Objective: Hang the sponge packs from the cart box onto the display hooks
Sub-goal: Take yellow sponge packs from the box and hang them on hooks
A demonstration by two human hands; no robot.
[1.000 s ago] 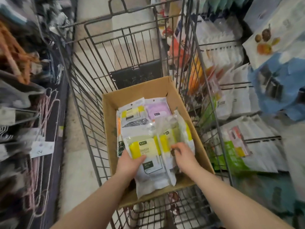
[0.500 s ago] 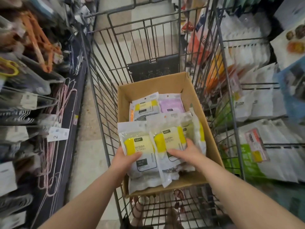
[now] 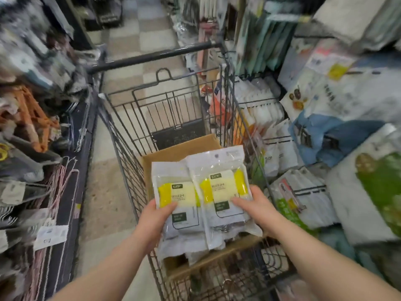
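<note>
**Hands hold two sponge packs above the cart box**

Head view, the only one. Left hand (image 3: 152, 222) grips one sponge pack (image 3: 175, 192) at its lower left edge, with the thumb across the front. Right hand (image 3: 258, 207) grasps a second pack (image 3: 221, 183) from the right side, with its fingers laid over the front. Both packs are upright and face the camera, overlapping a little where they meet. Each shows a yellow and pale sponge under clear film, with a white header on top.

The step in hand looks like the carry: the packs are picked and raised above the box (image 3: 180, 151), and nothing is hung yet. The next move probably calls for a turn to the right, toward the hooks (image 3: 313, 189) where similar white packs hang. Each header then has to be threaded onto a hook one at a time, so one hand may have to take both packs. The hang holes are too blurred to make out.

The open cardboard box sits in the wire cart (image 3: 169, 105). The packs hide most of its inside. Crumpled film shows beneath them, but I cannot tell whether it is more stock.
</note>
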